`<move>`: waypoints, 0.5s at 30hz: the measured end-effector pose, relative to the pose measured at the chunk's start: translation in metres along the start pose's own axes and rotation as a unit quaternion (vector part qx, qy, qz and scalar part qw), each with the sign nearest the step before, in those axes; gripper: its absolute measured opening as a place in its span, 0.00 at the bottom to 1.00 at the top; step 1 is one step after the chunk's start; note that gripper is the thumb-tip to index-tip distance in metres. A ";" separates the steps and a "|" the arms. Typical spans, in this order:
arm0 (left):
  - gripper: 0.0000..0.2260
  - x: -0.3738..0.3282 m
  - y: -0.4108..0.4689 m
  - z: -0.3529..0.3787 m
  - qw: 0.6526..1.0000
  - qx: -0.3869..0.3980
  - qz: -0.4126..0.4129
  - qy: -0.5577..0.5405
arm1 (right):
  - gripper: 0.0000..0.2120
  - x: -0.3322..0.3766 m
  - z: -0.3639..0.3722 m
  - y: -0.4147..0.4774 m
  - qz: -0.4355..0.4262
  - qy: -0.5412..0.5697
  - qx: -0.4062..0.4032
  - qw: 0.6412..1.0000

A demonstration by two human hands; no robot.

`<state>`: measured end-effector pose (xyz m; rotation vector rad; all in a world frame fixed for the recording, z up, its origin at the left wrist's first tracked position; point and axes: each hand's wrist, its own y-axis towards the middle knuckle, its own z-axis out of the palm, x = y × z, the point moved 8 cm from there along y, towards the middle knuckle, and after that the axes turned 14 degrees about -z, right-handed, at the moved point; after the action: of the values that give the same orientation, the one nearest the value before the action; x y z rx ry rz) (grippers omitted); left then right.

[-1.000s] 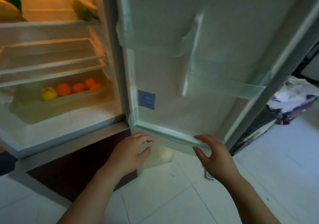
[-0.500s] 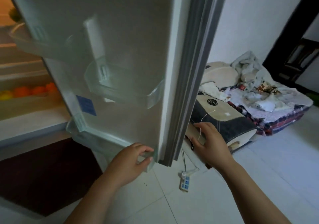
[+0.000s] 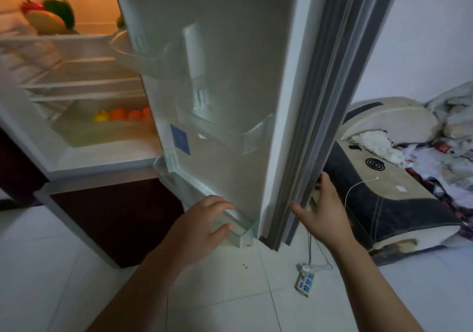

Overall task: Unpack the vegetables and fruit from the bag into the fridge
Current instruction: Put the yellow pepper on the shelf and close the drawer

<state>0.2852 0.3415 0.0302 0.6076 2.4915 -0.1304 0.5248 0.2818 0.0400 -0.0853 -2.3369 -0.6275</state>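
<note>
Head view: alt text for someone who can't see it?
A left hand grips the bottom bin of an open fridge door; the right hand grips the door's edge. Inside: oranges in the drawer, peppers above.

L hand (image 3: pixel 202 223), R hand (image 3: pixel 323 210) grip fridge door (image 3: pixel 238 80)

Oranges (image 3: pixel 126 114) in fridge drawer (image 3: pixel 102 135), door (image 3: pixel 230 80) right of it

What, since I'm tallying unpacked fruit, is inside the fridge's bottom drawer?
One yellow fruit and at least three oranges lie along the back of the drawer. The door covers its right end, so more may hide there.
</note>
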 end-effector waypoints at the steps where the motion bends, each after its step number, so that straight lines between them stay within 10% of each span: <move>1: 0.19 -0.006 -0.001 -0.003 1.000 -0.008 0.014 -0.006 | 0.34 0.002 0.004 -0.007 0.004 -0.004 0.001 1.000; 15: 0.27 0.056 -0.120 -0.083 0.997 -0.045 0.056 -0.002 | 0.29 0.156 0.090 -0.125 -0.083 0.072 0.054 0.992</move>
<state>0.1478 0.2747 0.0646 0.7067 2.4379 0.0223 0.3232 0.1956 0.0333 0.1995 -2.2473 -0.5669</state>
